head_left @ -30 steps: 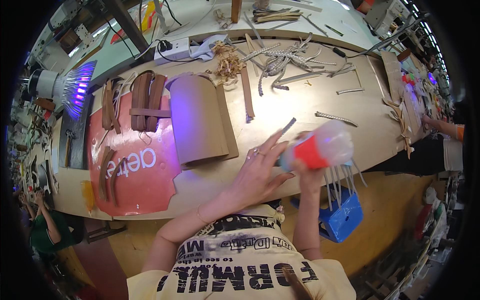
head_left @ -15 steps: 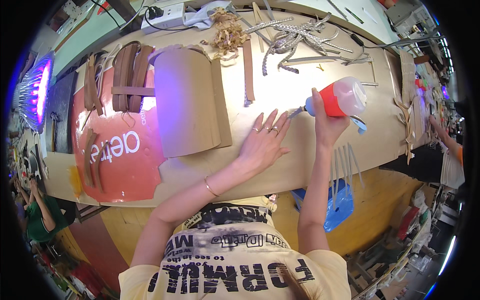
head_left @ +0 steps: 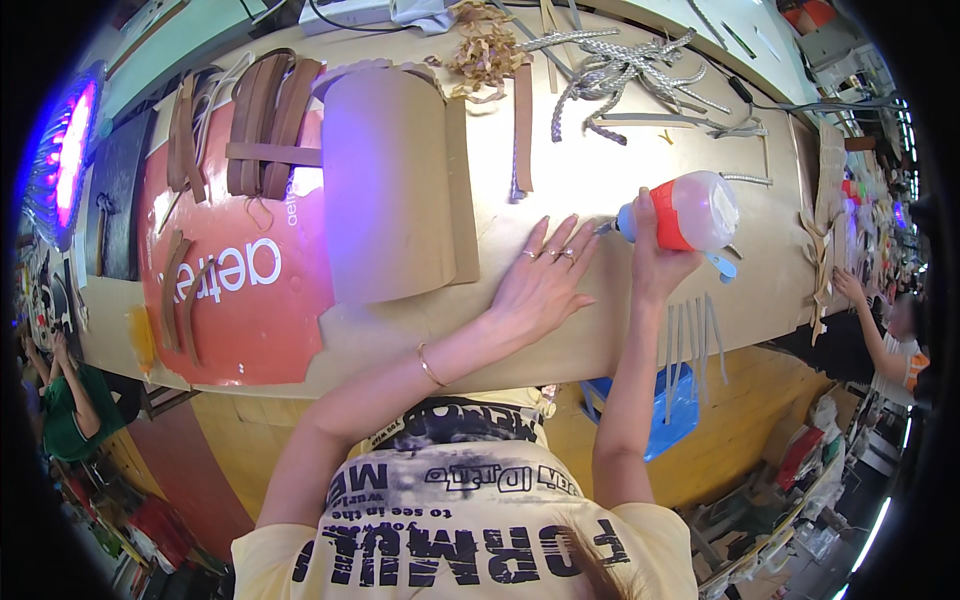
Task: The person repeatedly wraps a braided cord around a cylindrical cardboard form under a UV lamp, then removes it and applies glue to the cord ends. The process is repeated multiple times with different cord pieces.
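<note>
My left hand lies flat on the tan tabletop, fingers stretched forward, rings on two of them. It seems to hold nothing; what is under the fingers is hidden. My right hand is wrapped round a squeeze bottle with a clear body, a red band and a light blue collar. The bottle is tipped sideways, its nozzle pointing left, close to my left fingertips. A light blue cap hangs beside the bottle. Whether anything comes out of the nozzle is too small to tell.
Left of my hands stands a curved brown sheet. Brown strips lie on a red board. Silver braided cords are piled at the back. Thin grey strips hang over the front edge, above a blue stool. Another person is far right.
The bottle in my right hand has moved slightly left and nearer me over the table, its nozzle now closer to my left fingertips. My left hand stays flat. The whole view has shifted a little.
</note>
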Action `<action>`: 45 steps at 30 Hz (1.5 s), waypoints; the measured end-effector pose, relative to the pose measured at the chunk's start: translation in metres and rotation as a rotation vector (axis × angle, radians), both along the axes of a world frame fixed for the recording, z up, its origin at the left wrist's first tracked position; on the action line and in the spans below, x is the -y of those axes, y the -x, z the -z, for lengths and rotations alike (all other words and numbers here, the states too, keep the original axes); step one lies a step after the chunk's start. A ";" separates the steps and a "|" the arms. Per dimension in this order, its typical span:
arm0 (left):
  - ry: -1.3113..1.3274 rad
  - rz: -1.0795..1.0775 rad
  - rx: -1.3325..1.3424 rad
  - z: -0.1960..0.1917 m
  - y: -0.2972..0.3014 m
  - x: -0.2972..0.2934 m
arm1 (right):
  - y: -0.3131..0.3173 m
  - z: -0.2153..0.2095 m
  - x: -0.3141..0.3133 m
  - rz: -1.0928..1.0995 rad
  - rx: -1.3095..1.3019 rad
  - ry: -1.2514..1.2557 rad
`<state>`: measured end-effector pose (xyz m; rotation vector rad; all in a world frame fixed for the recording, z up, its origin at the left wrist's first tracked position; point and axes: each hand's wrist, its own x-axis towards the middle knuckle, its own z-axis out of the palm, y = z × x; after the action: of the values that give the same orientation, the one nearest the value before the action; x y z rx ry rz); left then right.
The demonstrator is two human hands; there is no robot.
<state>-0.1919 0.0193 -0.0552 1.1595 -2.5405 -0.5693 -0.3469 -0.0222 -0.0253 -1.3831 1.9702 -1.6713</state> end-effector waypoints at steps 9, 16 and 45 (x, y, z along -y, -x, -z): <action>-0.014 -0.011 -0.038 0.002 -0.001 -0.001 | 0.001 0.002 0.001 0.027 -0.081 0.033; -0.001 -0.022 -0.039 0.003 -0.001 -0.003 | -0.004 0.000 -0.003 0.010 0.013 0.050; -0.016 -0.037 -0.017 0.002 0.002 -0.003 | 0.008 0.002 0.006 0.016 0.027 0.084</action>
<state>-0.1940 0.0228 -0.0576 1.1993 -2.4993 -0.5884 -0.3548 -0.0284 -0.0276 -1.3690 1.9220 -1.7894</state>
